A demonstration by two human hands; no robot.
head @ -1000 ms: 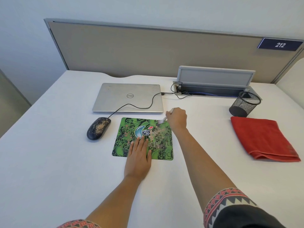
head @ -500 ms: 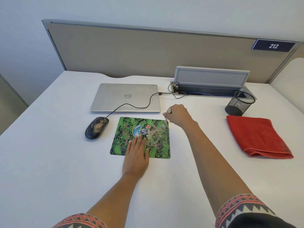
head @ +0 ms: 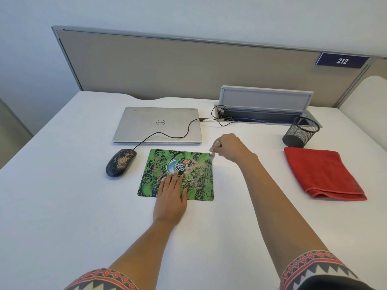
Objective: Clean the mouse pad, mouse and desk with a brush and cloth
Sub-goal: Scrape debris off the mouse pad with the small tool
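Note:
A green patterned mouse pad (head: 155, 172) lies on the white desk (head: 62, 206), with tan crumbs scattered over its right half. My left hand (head: 170, 200) rests flat on the pad's near edge, fingers together. My right hand (head: 231, 147) holds a small pale brush (head: 213, 152) whose bristles touch the pad's far right corner. A black wired mouse (head: 120, 163), dusted with the same crumbs, sits just left of the pad. A folded red cloth (head: 322, 171) lies at the right of the desk.
A closed silver laptop (head: 158, 124) lies behind the pad, with the mouse cable (head: 167, 136) running across it to an open cable tray (head: 266, 117). A black mesh pen cup (head: 301, 132) stands behind the cloth. A beige partition (head: 188, 68) closes off the back.
My right hand has drawn the brush from the pad's upper middle out to its far right corner. My left hand has stayed flat on the pad.

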